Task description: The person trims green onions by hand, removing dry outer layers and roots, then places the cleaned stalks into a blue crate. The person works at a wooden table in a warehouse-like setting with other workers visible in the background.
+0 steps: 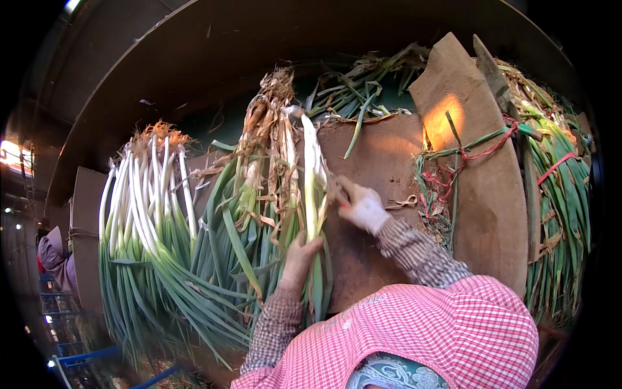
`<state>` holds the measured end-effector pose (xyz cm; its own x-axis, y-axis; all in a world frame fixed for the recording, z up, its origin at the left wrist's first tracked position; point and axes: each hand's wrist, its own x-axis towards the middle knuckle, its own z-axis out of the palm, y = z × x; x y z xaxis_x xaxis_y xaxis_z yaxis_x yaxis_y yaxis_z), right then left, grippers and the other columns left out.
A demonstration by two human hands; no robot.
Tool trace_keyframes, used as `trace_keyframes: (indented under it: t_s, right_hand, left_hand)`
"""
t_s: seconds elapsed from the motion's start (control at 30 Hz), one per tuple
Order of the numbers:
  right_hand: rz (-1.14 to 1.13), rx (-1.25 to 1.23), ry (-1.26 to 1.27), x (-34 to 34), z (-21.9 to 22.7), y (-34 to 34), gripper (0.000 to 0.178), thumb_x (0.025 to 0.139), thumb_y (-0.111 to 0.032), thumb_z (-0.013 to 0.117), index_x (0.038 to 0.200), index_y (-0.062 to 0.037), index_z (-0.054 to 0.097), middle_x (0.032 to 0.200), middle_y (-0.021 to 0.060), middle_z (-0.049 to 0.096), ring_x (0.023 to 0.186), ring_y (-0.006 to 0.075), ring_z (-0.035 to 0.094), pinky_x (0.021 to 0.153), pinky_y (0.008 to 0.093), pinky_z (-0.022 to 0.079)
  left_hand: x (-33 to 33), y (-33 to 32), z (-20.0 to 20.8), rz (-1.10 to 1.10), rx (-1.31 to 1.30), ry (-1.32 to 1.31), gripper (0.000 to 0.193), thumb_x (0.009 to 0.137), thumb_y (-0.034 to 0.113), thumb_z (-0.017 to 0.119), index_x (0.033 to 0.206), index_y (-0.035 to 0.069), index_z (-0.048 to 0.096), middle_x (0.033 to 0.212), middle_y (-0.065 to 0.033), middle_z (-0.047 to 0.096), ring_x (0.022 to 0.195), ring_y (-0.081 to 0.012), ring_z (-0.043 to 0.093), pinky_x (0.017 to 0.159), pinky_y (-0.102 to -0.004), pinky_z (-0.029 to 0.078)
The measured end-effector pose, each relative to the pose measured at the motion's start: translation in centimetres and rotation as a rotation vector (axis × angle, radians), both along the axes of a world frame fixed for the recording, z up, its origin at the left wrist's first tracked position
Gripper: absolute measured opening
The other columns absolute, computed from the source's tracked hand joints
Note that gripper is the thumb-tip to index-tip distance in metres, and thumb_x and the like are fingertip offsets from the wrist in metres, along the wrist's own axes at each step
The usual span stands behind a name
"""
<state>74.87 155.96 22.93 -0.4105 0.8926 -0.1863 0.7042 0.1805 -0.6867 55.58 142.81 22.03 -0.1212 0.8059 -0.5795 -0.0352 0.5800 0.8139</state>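
A green onion (pixel 311 162) with a white stem stands out upright in front of me, root end away from me. My left hand (pixel 300 258) is closed around its green part, low on the stalk. To the right of the stem is my right hand (pixel 363 203), partly in a white glove, its fingers bent and pinched at a blurred brown strip that looks like a dry outer leaf. A small orange-red patch shows at those fingers. Left of the stalk lie unpeeled green onions (pixel 259 155) with brown, dry husks. Farther left are cleaned white-stemmed green onions (pixel 144 194) with orange-brown roots.
A brown board (pixel 372 152) lies under the work. Right of it, an upright board (pixel 476 188) carries red string (pixel 447 175). Beyond stands a pile of tied green onions (pixel 562 201). Loose leaf scraps (pixel 363 84) lie at the back, before a dark curved wall (pixel 259 39).
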Motion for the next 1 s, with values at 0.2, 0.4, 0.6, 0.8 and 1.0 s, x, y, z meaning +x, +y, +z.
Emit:
trace_keyframes:
  t_s: [0.2, 0.4, 0.6, 0.8, 1.0]
  right_hand:
    - [-0.084, 0.204, 0.056, 3.5, -2.1, -4.2, 0.058, 0.076, -0.022, 0.073, 0.129, -0.0146, 0.05, 0.089, 0.014, 0.071, 0.074, 0.0333, 0.07, 0.064, 0.0443, 0.059]
    - [0.18, -0.035, 0.171, 0.8, -2.2, -5.8, 0.058, 0.074, -0.028, 0.073, 0.126, -0.0138, 0.052, 0.097, 0.0195, 0.071, 0.091, 0.0392, 0.07, 0.08, 0.0479, 0.056]
    - [0.261, -0.061, 0.023, -0.9, -2.8, -7.5, 0.069, 0.076, -0.029, 0.071, 0.137, -0.005, 0.048, 0.095, 0.0211, 0.071, 0.09, 0.038, 0.07, 0.079, 0.0479, 0.055]
    - [0.257, -0.164, 0.052, 0.1, -2.0, -6.7, 0.073, 0.075, -0.028, 0.071, 0.139, -0.0019, 0.046, 0.102, 0.0222, 0.07, 0.096, 0.0386, 0.068, 0.084, 0.0487, 0.053]
    - [0.303, -0.112, 0.08, 2.3, -1.3, -9.1, 0.069, 0.075, -0.03, 0.07, 0.135, -0.0033, 0.048, 0.096, 0.0204, 0.071, 0.089, 0.0402, 0.069, 0.081, 0.0494, 0.054]
  left_hand:
    - [-3.2, 11.2, 6.9, 0.116, 0.354, 0.444, 0.059, 0.084, 0.018, 0.07, 0.136, -0.002, 0.052, 0.095, -0.0104, 0.066, 0.084, -0.0205, 0.066, 0.076, -0.0347, 0.059]
    - [-5.7, 9.7, 1.4, -0.013, 0.114, 0.586, 0.059, 0.077, 0.023, 0.078, 0.127, 0.0, 0.058, 0.102, -0.0154, 0.068, 0.093, -0.0267, 0.066, 0.085, -0.0397, 0.054]
    - [-4.6, 7.2, -3.1, -0.146, 0.029, 0.958, 0.07, 0.074, 0.041, 0.078, 0.126, -0.002, 0.057, 0.114, -0.027, 0.066, 0.103, -0.045, 0.063, 0.092, -0.0488, 0.049]
    - [-4.1, 6.4, -1.6, -0.071, 0.036, 0.881, 0.067, 0.073, 0.022, 0.083, 0.126, -0.006, 0.053, 0.107, -0.0228, 0.069, 0.092, -0.0357, 0.068, 0.086, -0.0425, 0.055]
    - [-3.2, 2.6, -1.4, 0.194, 0.044, 0.138, 0.049, 0.08, 0.01, 0.074, 0.122, -0.005, 0.053, 0.101, -0.0139, 0.067, 0.079, -0.0207, 0.066, 0.07, -0.0315, 0.057]
